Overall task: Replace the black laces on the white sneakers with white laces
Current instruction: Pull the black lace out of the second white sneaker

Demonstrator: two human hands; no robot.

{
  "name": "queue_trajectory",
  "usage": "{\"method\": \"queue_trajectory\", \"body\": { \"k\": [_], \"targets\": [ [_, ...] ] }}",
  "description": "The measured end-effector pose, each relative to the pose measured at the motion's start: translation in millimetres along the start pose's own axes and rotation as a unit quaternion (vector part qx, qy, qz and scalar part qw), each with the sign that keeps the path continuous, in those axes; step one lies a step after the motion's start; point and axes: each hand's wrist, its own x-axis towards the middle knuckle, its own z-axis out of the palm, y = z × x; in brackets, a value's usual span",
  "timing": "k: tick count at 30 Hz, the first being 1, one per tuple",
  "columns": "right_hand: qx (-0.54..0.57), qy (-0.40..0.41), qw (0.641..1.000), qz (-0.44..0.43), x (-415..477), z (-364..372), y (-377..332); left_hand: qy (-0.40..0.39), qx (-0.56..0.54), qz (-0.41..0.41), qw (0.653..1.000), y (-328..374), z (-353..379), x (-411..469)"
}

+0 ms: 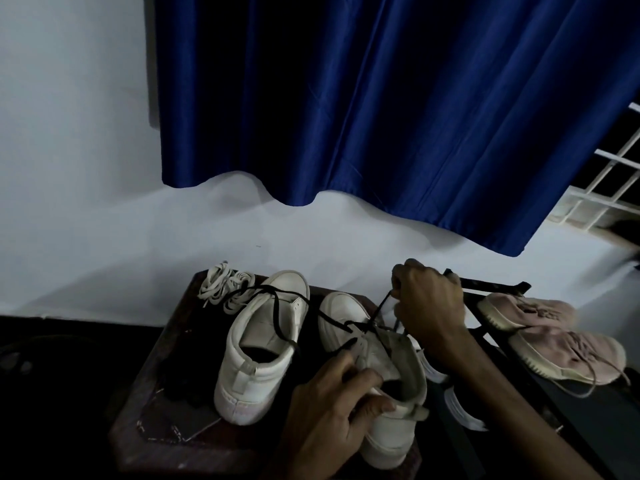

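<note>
We judged the step in hand to be drawing the black lace (379, 306) out of the held sneaker (391, 431), which stood on the dark surface (135, 434) just beside the second sneaker (256, 351). Our left hand (339, 407) gripped the held sneaker at its tongue and collar, fingers and thumb curled round them. Our right hand (429, 303), out beyond the toe end, pinched the lace in curled fingers, so that one strand ran taut from the eyelets to it. To do this well, we reckoned the left hand should pin the shoe down firmly. The right should pull along the line of each eyelet, one crossing at a time, rather than yank sideways, since the loose part of the lace lay draped over the second sneaker's toe and could snag or drag it. The held sneaker pointed its toe away from us toward the wall and its heel toward us, its long axis running near to far with the toe leaning a little left. The second sneaker lay likewise, toe a little right, so the two toes leaned toward each other. The white laces (225, 287) lay in a loose bundle at the far left corner of the surface, apart from both hands. A pair of pink shoes (540, 323) sat on a black rack (491, 284) to the right.
</note>
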Motion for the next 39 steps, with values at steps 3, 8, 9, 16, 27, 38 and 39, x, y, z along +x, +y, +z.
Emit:
{"method": "queue_trajectory", "body": {
  "k": [3, 8, 9, 16, 27, 38, 39],
  "targets": [
    [-0.017, 0.023, 0.998, 0.058, 3, 8, 10, -0.002, -0.007, 0.003, 1.0, 0, -1, 0],
    [0.104, -0.026, 0.993, -0.055, 6, 8, 16, -0.013, -0.01, -0.003, 1.0, 0, -2, 0],
    [0.137, -0.049, 0.985, -0.091, 4, 4, 16, -0.016, -0.012, -0.003, 1.0, 0, -2, 1],
    [0.171, -0.124, 0.955, -0.207, -18, 1, -5, -0.013, -0.02, -0.002, 1.0, -2, 0, 0],
    [0.032, 0.006, 0.999, 0.001, 9, -1, 26, -0.001, -0.006, 0.004, 1.0, -1, 0, 0],
    [0.257, -0.109, 0.949, -0.144, -12, -9, 15, -0.002, -0.006, 0.001, 1.0, 1, -1, 4],
    [0.246, -0.143, 0.942, -0.179, -14, -11, 11, 0.0, -0.007, 0.0, 1.0, 0, -1, 4]
  ]
}}
